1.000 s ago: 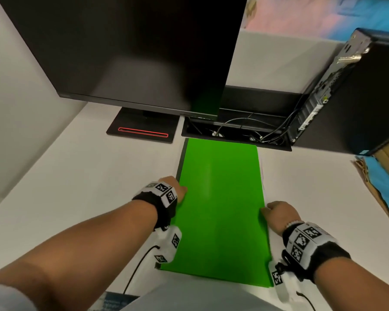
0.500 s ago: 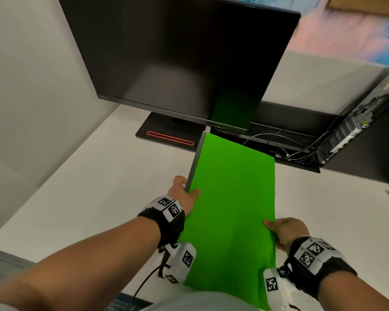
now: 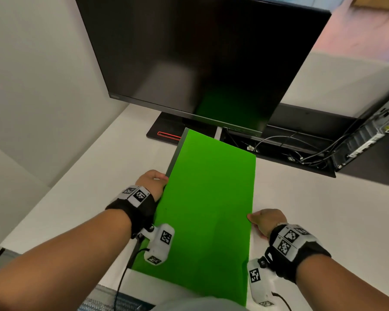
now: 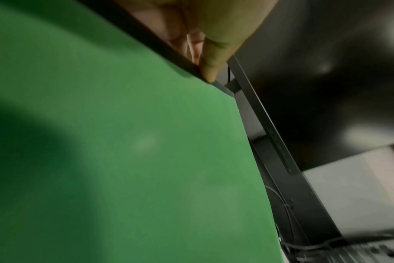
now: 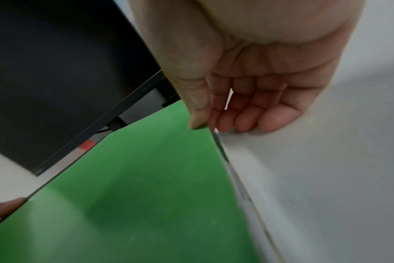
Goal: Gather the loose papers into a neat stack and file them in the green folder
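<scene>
The folder (image 3: 208, 198) is gripped at its left edge by the left hand (image 3: 152, 181) and pinched at its right edge by the right hand (image 3: 266, 222), near the monitor (image 3: 200, 59).

no words, brands or numbers can be read; the wrist bands (image 3: 137, 195) and wrist cameras (image 3: 161, 242) carry only black-and-white square marker patterns.

The green folder (image 4: 135, 151) is gripped along its dark upper edge by the left hand (image 4: 213, 35), thumb (image 4: 210, 71) laid on the edge, with a dark monitor (image 4: 326, 80) seen just beyond.
</scene>
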Available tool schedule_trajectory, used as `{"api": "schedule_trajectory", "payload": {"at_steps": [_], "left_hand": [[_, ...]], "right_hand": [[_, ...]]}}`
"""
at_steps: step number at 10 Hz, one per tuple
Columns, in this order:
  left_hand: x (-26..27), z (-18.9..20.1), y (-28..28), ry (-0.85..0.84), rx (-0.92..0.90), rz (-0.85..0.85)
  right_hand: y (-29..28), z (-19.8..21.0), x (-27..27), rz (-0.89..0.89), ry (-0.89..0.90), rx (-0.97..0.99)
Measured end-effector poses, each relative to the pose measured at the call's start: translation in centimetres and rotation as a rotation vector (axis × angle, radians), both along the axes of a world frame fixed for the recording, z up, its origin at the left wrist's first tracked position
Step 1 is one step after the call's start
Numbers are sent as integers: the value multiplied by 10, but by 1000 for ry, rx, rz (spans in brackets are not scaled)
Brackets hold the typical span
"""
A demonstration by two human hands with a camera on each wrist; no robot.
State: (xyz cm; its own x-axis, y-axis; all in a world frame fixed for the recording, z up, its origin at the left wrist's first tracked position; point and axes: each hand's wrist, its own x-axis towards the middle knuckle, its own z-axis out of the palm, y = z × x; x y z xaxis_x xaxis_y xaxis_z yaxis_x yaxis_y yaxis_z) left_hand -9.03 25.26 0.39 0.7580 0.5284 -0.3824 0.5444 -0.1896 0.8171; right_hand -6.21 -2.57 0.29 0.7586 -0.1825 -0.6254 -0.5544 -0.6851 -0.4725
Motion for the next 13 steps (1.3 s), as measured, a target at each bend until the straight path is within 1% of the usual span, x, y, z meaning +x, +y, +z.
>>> {"api": "schedule_trajectory", "payload": {"at_steps": [1,2,3,4,6,8,12,13], "left_hand": [[0,4,30,-14,-5,41],[0,5,49,4,61,42],[4,5,58,99,206,-67],[11,5,61,194,279,-145],[28,4,69,278,313,-215],[33,-1,75,323,368,-277],[33,-7,77,317,412,-272],[32,-2,70,274,509,-286]], "right_hand": [[32,0,4,102,-34,5],[66,-2,7,155,-49,-11],[96,2,10,136,-46,13],[110,4,17,122,-26,24],[120,1,27,113,-17,74],[123,-14,32,131,-4,126],[118,-23,31,147,-27,192],[108,-17,27,125,-74,86]]}}
